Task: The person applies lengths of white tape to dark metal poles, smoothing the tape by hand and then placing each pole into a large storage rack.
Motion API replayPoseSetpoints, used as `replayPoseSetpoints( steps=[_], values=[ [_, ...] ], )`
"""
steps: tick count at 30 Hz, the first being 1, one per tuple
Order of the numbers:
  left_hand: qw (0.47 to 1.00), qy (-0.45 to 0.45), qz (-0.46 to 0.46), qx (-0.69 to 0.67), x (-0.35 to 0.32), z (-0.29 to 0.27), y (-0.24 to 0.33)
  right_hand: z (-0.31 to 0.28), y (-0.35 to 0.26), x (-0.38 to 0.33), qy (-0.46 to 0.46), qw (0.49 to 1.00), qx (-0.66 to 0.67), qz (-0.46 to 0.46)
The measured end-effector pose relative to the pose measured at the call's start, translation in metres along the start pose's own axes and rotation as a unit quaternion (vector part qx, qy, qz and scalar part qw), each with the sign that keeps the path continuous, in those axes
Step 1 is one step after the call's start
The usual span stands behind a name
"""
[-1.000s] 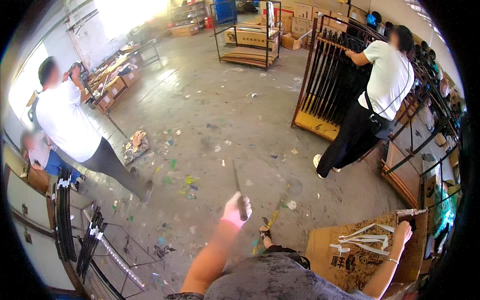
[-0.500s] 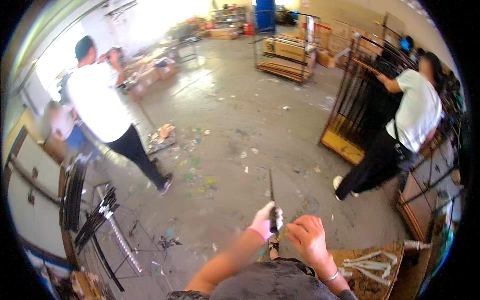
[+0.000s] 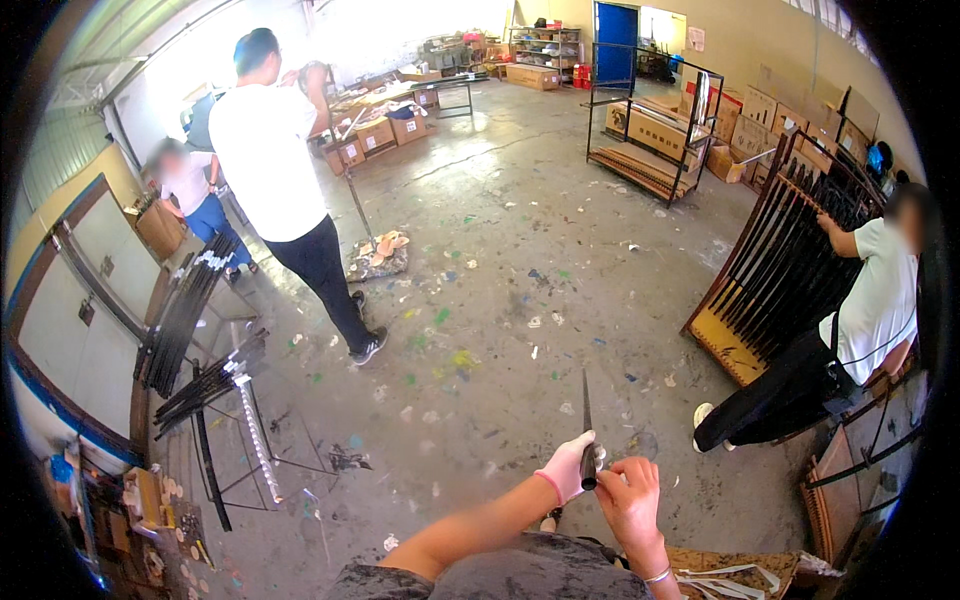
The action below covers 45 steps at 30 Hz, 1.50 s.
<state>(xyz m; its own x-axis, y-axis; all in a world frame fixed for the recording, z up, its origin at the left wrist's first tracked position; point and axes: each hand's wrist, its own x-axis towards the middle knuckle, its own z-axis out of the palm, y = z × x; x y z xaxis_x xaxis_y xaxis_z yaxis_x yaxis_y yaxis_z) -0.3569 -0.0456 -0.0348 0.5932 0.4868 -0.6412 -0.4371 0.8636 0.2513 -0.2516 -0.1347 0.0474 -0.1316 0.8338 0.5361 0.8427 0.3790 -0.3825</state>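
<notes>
Together, the gloved left hand (image 3: pixel 566 468) and bare right hand (image 3: pixel 630 492) grip 1 thin, dark metal rod (image 3: pixel 587 430).

1. a workshop or small factory hall, with a wide bare concrete floor (image 3: pixel 520 300) that is stained and dotted with paint spots and scraps.
2. cardboard boxes (image 3: pixel 640 125) stand stacked along the walls and on a metal shelving rack (image 3: pixel 650 120).
3. a slanted metal rack (image 3: pixel 790 260) holds rows of long dark rods, and a person in a pale shirt (image 3: pixel 870 300) works at it.
4. more long black rods (image 3: pixel 185 310) lie in bundles on stands at the left.
5. a person in a white shirt (image 3: pixel 270 160) stands by a workbench (image 3: pixel 400 95) loaded with boxes and parts.
6. a blue door (image 3: pixel 617 35) and a bright wide opening lie at the far end.
</notes>
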Motion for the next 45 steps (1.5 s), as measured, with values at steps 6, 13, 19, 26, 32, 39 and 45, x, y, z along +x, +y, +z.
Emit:
replayPoseSetpoints(
  steps=[6, 13, 19, 26, 32, 39, 45],
  values=[
    [1.0, 0.008, 0.026, -0.005, 0.014, -0.01, -0.004, -0.004, -0.004, 0.005, 0.021, 0.999, 0.003, -0.025],
    [1.0, 0.009, 0.001, -0.002, 0.008, -0.01, -0.001, -0.007, -0.013, 0.005, 0.015, 0.997, 0.022, -0.075],
    [1.0, 0.009, 0.018, -0.005, 0.009, -0.009, -0.005, -0.015, -0.018, 0.007, -0.001, 0.997, 0.002, -0.071],
    [0.999, -0.019, -0.001, 0.027, 0.011, -0.009, -0.01, -0.021, -0.012, 0.005, -0.036, 0.995, -0.035, -0.084],
    [0.999, -0.046, 0.003, 0.025, 0.013, 0.004, -0.013, -0.037, -0.009, 0.008, -0.034, 0.994, -0.062, -0.083],
    [0.997, -0.078, -0.022, 0.005, 0.017, 0.022, -0.017, -0.049, -0.001, 0.009, -0.001, 0.994, -0.088, -0.069],
    [0.994, -0.097, -0.059, -0.005, 0.01, 0.023, -0.019, -0.039, 0.002, -0.004, -0.001, 0.995, -0.073, -0.067]
  ],
)
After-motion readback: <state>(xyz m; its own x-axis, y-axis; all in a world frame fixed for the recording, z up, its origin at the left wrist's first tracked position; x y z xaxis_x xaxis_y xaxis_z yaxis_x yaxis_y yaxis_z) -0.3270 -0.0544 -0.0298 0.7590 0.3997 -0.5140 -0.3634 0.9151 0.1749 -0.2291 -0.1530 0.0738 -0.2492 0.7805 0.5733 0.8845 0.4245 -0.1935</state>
